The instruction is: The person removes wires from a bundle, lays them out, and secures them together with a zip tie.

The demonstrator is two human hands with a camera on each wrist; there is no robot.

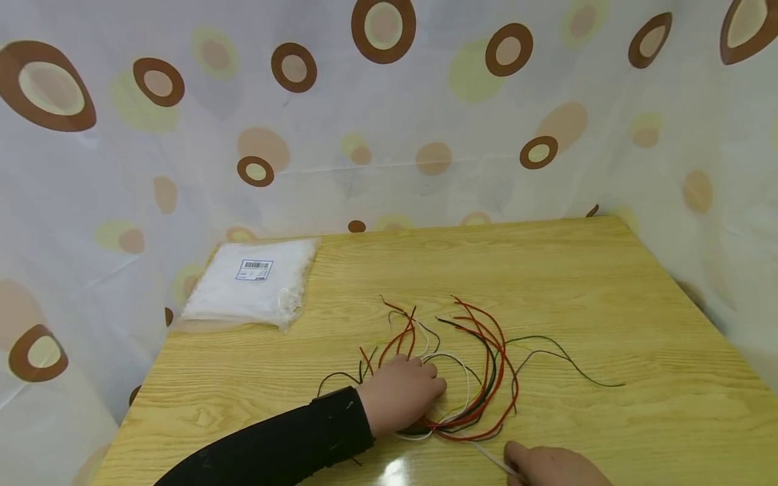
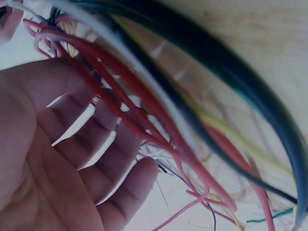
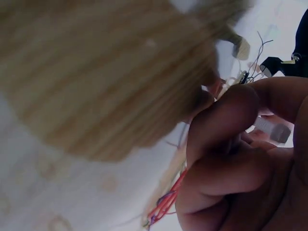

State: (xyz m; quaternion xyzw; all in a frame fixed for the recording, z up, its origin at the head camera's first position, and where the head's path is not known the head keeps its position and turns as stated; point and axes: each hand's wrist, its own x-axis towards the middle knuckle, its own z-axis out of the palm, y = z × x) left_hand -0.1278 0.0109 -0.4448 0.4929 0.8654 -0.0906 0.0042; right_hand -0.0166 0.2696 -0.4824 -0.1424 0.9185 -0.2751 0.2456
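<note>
A loose bundle of red, black, white, green and yellow wires (image 1: 501,378) lies curved on the wooden table. My left hand (image 1: 404,395) is over the left part of the bundle, gripping it with its fingers curled. In the left wrist view, red wires (image 2: 130,77) cross in front of the left fingers (image 2: 127,192). At the front edge of the head view, my right hand (image 1: 556,466) pinches a thin white cable tie (image 1: 491,457) that runs toward the bundle. Its pale blocky end (image 3: 276,130) shows beside the right fingers in the right wrist view.
A clear plastic bag (image 1: 243,287) of white contents, with a barcode label (image 1: 254,270), lies at the table's back left. Thin dark wire ends (image 1: 583,371) stretch out to the right over the table (image 1: 608,290). A patterned curtain (image 1: 389,121) hangs behind and at both sides.
</note>
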